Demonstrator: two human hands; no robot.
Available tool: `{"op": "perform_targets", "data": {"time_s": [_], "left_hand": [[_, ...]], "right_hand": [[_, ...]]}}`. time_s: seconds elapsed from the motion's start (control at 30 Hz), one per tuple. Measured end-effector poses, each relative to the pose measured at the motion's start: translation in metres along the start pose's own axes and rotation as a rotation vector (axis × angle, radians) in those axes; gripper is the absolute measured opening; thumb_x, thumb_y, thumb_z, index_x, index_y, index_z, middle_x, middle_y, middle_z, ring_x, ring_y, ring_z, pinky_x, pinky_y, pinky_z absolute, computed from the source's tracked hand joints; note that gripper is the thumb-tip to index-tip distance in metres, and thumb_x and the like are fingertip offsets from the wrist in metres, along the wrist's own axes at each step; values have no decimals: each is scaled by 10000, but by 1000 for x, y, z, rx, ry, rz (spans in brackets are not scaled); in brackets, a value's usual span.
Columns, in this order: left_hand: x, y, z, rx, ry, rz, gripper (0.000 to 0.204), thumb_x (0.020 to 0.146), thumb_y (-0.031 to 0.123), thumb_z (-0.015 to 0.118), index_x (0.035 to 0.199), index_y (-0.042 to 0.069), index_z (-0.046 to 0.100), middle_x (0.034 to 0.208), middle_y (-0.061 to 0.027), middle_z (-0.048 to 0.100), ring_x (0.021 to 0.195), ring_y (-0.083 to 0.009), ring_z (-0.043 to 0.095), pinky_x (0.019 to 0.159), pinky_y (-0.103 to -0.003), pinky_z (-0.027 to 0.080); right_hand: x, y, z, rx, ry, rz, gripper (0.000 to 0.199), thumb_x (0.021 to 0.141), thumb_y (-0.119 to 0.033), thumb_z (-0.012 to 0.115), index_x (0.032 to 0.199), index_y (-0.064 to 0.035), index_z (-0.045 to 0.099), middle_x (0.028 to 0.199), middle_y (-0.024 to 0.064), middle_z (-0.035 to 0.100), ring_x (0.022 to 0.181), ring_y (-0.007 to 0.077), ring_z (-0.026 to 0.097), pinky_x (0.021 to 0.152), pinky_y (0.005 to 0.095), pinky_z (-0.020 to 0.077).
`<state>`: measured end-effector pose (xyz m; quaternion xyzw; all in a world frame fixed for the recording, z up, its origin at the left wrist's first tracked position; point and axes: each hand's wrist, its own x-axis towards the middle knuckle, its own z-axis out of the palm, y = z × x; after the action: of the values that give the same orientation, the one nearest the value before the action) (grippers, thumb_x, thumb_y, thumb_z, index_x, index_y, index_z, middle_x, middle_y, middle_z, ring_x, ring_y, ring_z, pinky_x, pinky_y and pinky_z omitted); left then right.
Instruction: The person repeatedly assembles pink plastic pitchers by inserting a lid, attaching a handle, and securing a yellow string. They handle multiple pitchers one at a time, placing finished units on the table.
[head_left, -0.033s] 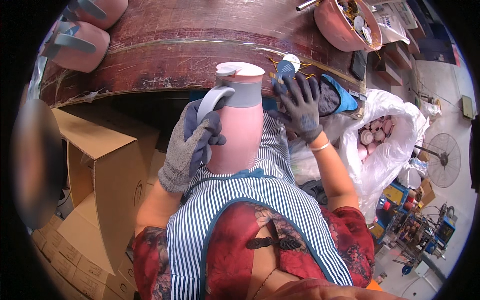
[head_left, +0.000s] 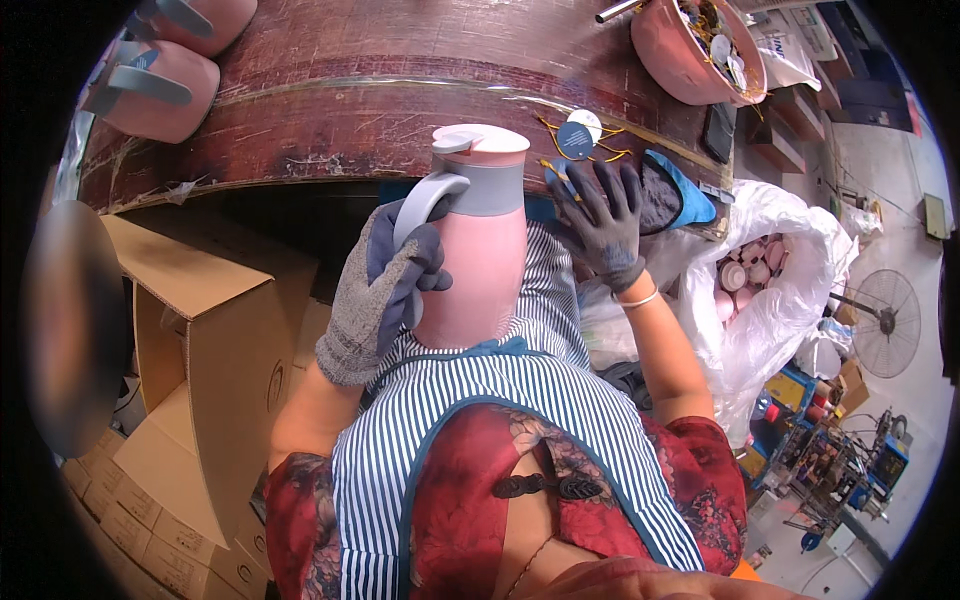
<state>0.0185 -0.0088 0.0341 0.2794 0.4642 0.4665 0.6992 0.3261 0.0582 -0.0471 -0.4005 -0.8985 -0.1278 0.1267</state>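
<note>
A pink vacuum jug [head_left: 478,280] with a grey collar and white lid stands upright at my lap, against the striped apron. My gloved left hand [head_left: 385,280] is wrapped round its grey handle [head_left: 428,200]. At the table's edge, to the right of the jug, my gloved right hand [head_left: 605,225] is open with fingers spread. Just beyond its fingertips lie a round blue hang tag [head_left: 576,141] and a round white tag [head_left: 590,122] with yellow strings. A blue-edged dark cloth item [head_left: 675,195] is beside that hand.
More pink jugs [head_left: 165,95] stand at the table's far left. A pink bowl [head_left: 665,60] of tags sits far right, near a dark phone-like object [head_left: 718,132]. An open carton [head_left: 215,300] is at my left; a white plastic bag [head_left: 740,370] of pink parts is at my right.
My right hand has drawn back slightly toward me, uncovering more of the blue tag. The left hand and the jug have stayed in place.
</note>
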Motion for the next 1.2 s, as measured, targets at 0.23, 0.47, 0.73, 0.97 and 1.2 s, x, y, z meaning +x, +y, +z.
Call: {"op": "perform_targets", "data": {"time_s": [0.23, 0.47, 0.73, 0.97, 1.2], "left_hand": [[11, 12, -18, -313, -293, -133, 630, 960, 247, 593, 1452, -78, 370, 1291, -182, 585, 1154, -257, 607, 1010, -412, 512], [16, 19, -20, -200, -275, -232, 633, 898, 142, 660, 1432, -79, 402, 1294, -194, 585, 1149, -267, 622, 964, -422, 569], [10, -2, -8, -54, -252, -151, 428, 969, 140, 637, 1339, -41, 522, 1130, -150, 670, 938, -213, 702, 851, -356, 609], [29, -3, -35, 390, -386, 30, 396, 846, 141, 761, 1205, 3, 665, 1166, -93, 678, 1086, -187, 633, 984, -334, 501], [35, -2, -10, 402, -378, 94, 365, 878, 102, 719, 1210, -18, 626, 1106, -86, 671, 1013, -154, 631, 945, -303, 503]], "right_hand": [[5, 11, -1, 997, 377, 676, 240, 855, 3, 672, 1090, -38, 700, 1193, 87, 657, 1071, 215, 635, 940, 345, 525], [38, -35, -71, 1714, 335, 971, 422, 938, -45, 612, 1349, -2, 528, 1167, 78, 647, 983, 118, 626, 831, 239, 523], [33, -111, -63, 1779, 461, 905, 458, 928, -4, 631, 1367, 9, 498, 1339, 124, 591, 1091, 145, 613, 902, 270, 525], [30, -107, -65, 1496, 207, 604, 412, 883, 91, 621, 1283, -1, 580, 1279, 131, 626, 1159, 193, 612, 971, 324, 517], [44, -97, -75, 1213, 89, 481, 515, 851, -93, 726, 1324, -12, 540, 1256, 170, 626, 1171, 241, 618, 990, 365, 497]]}}
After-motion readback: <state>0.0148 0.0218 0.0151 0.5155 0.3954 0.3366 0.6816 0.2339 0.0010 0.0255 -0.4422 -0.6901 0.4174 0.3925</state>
